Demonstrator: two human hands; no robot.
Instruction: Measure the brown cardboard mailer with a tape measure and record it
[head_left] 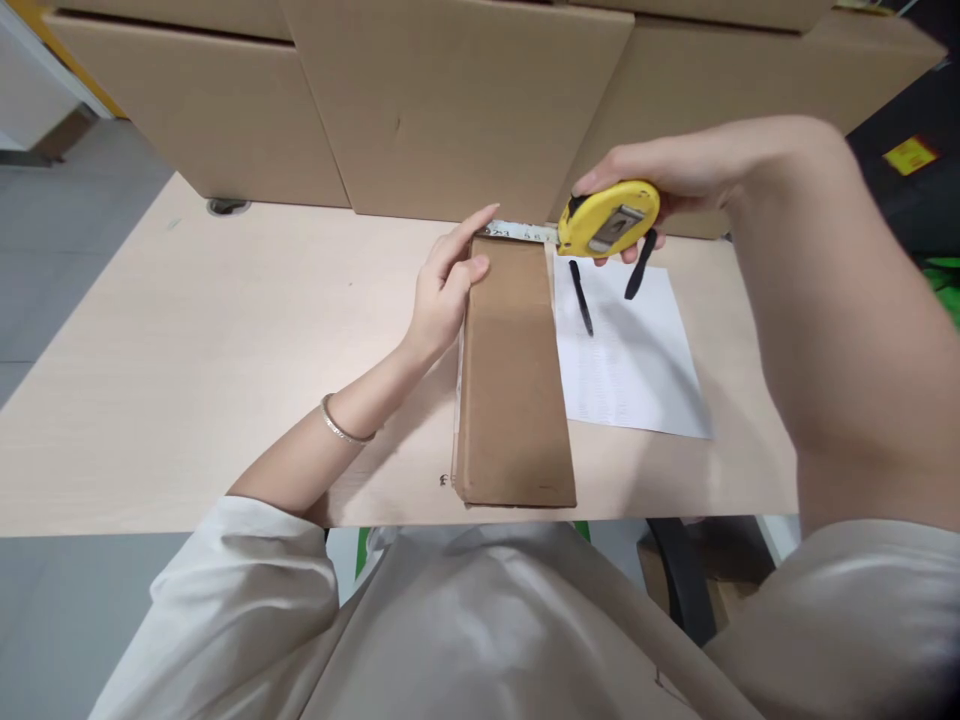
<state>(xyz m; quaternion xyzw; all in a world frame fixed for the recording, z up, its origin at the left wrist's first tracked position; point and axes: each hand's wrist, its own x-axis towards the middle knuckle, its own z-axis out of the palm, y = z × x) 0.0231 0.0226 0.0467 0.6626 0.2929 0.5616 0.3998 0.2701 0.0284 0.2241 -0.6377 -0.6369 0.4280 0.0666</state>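
A long flat brown cardboard piece (514, 380) lies lengthwise on the light wooden table (225, 340). My left hand (444, 285) rests on its far left corner, fingers pressing the end of a white measuring tape blade (517, 232) against the far edge. My right hand (660, 180) grips the yellow tape measure case (607, 217) just past the far right corner, the blade stretched across the cardboard's width. A black strap hangs from the case.
A white printed sheet of paper (637, 360) lies right of the cardboard with a black pen (580, 297) on it. Large cardboard boxes (450, 100) stand along the table's far edge. A black chair part shows below the near edge.
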